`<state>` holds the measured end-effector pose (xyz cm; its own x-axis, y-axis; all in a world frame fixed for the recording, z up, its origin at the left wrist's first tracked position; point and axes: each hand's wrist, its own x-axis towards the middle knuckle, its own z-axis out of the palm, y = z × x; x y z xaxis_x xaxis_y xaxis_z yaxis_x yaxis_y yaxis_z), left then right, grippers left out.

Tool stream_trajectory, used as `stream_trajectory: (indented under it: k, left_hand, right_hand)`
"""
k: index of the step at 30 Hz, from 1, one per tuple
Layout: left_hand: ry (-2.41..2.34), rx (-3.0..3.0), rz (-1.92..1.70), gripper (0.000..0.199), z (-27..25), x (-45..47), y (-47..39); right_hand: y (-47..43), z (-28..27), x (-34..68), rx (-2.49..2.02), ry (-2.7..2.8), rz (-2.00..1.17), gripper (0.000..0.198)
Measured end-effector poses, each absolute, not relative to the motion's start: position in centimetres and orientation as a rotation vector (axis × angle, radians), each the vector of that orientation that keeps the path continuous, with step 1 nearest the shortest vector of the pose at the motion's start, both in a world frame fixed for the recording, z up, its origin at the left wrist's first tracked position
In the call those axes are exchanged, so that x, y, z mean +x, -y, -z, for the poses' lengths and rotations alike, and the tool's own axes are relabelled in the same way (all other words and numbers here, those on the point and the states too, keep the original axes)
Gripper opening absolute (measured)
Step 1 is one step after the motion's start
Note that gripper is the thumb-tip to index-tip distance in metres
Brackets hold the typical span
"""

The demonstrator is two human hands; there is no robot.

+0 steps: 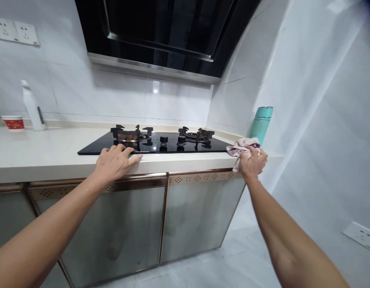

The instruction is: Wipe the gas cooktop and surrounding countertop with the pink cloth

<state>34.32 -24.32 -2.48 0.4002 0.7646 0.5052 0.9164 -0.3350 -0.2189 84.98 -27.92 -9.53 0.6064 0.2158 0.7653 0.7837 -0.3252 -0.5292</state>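
My left hand (115, 162) rests with its fingers spread on the front edge of the white countertop (61, 150), touching or close to the near rim of a black glass gas stove (149, 148). Gripped in my right hand (253, 162) is a crumpled pinkish-white cloth (244, 147), pressed at the counter's front right corner beside the stove. Part of the cloth hangs over the edge. A teal thermos (261, 125) stands just behind that hand, its lower part hidden. Two burners with black pan supports and two black knobs (163, 141) sit on the stove.
A black range hood (167, 36) hangs low over the stove. On the counter's left stand a white bottle (33, 108) and a red and white tub (13, 123). Glass-fronted cabinet doors (200, 216) lie below the counter. A tiled wall (317, 160) closes off the right side.
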Motion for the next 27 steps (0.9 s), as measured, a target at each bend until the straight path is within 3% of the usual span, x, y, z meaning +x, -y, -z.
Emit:
stream_trajectory:
  k: [5, 17, 23, 27]
  left_hand:
    - [1.383, -2.141, 0.285, 0.048, 2.6, 34.2, 24.0]
    - [1.329, -2.159, 0.345, 0.044, 2.9, 33.7, 24.2]
    - [1.422, -2.151, 0.435, 0.051, 2.5, 33.9, 24.6]
    - [1.506, -2.161, 0.556, 0.063, 2.3, 34.3, 24.8]
  right_hand:
    - [25.8, 10.0, 75.3, -1.736, 0.688, 0.769, 0.041]
    - [26.9, 8.1, 49.7, -1.516, 1.528, 0.605, 0.048]
    - [29.8, 4.2, 53.2, -1.426, 1.886, 0.326, 0.061]
    - [29.8, 2.3, 59.5, -1.403, 1.687, 0.272, 0.06]
